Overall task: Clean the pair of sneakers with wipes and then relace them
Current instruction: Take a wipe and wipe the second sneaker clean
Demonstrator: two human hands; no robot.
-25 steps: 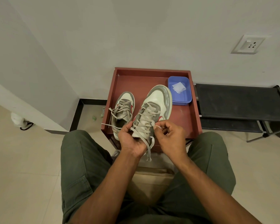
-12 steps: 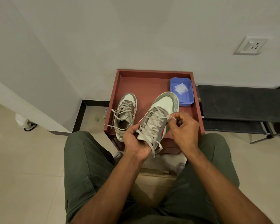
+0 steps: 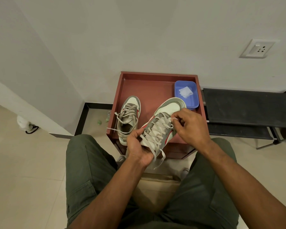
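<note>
A white and grey sneaker with red trim [image 3: 163, 119] is held above the front of the red tray [image 3: 149, 90], toe pointing away to the right. My left hand [image 3: 139, 146] grips its heel end from below. My right hand [image 3: 188, 128] pinches a lace end beside the eyelets near the toe. Loose grey lace ends [image 3: 158, 157] dangle under the heel. The second sneaker [image 3: 129, 119] lies in the tray at the left, laced, with one lace trailing over the tray's left edge.
A blue tub [image 3: 187, 103] holding white wipes [image 3: 186, 92] sits in the tray's back right corner. A black rack [image 3: 248, 108] stands to the right against the wall. A wall socket [image 3: 257, 48] is above it. My knees in green trousers flank the tray.
My right hand has moved from the heel end up toward the toe, drawing the lace along. The held sneaker has turned so its toe points more to the right.
</note>
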